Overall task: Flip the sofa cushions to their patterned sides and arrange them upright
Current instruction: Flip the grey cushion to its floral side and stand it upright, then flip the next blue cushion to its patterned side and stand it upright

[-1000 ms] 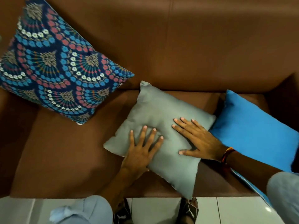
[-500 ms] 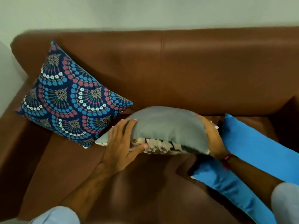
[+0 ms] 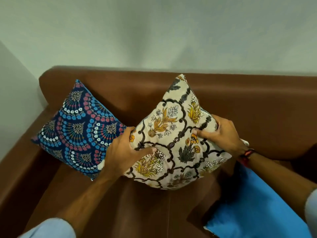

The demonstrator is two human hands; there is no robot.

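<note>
A cream cushion with yellow flowers and black lattice stands on one corner in the middle of the brown sofa, patterned side toward me. My left hand grips its left corner and my right hand grips its right corner. A dark blue cushion with fan patterns leans upright against the sofa's left back corner, touching my left hand's side. A plain blue cushion lies flat on the seat at the lower right, partly under my right forearm.
The sofa's left armrest runs along the left edge. A pale wall rises behind the backrest. Bare brown seat lies in front of the held cushion.
The cushion went from lying flat with its grey side up, to being lifted at both ends, to standing turned with its floral side facing me. My view has tilted upward.
</note>
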